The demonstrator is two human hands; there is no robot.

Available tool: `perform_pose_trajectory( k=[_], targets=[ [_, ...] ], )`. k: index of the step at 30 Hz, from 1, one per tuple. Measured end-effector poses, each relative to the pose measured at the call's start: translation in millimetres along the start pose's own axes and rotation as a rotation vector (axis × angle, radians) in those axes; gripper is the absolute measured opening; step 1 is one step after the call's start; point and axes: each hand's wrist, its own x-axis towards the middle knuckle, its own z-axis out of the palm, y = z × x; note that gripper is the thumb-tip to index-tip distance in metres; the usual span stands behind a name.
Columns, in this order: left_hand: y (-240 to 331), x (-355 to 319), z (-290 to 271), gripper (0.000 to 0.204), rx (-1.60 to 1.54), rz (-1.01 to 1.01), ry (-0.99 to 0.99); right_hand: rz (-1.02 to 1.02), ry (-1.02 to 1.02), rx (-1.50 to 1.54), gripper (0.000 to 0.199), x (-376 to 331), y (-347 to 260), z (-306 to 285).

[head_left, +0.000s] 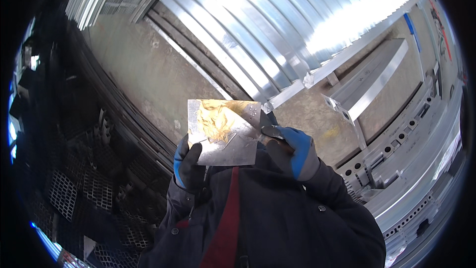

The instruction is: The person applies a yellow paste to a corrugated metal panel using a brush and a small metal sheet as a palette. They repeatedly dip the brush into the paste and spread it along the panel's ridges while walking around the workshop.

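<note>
Metal workshop: corrugated sheets (277, 25), stacked steel tubes (84, 188) (concrete floor).

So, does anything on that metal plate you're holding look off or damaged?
Yes. The square metal plate, held between the left hand and right hand, carries a yellowish smear across its upper half, patchy and uneven against the bare grey metal. Whether it is residue, glue or a reflection cannot be told. Its edges look straight.

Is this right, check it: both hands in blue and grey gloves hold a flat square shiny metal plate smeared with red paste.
Not quite. The head view shows the left hand and right hand, in blue and grey gloves, holding the flat square shiny metal plate, but the paste smeared on it is yellow, not red.
</note>
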Motion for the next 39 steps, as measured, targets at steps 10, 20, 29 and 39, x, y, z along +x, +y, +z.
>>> perform_pose_trajectory(
  k=[10, 20, 29, 39],
  targets=[
    [-19, -49, -85, 0.048, -0.146, 0.055, 0.154, 0.080, -0.214, -0.029, 0.036, 11, -16, 72],
    [-35, -119, -170, 0.069, -0.153, 0.168, 0.201, -0.117, -0.236, -0.089, 0.033, -18, -19, 183],
    [-25, -144, -204, 0.057, -0.358, 0.224, 0.132, -0.037, -0.163, -0.033, 0.043, -36, -45, 225],
    [-15, -132, -217, 0.057, -0.541, 0.240, 0.131, 0.138, 0.026, 0.098, 0.029, 25, 8, 191]
  ],
)
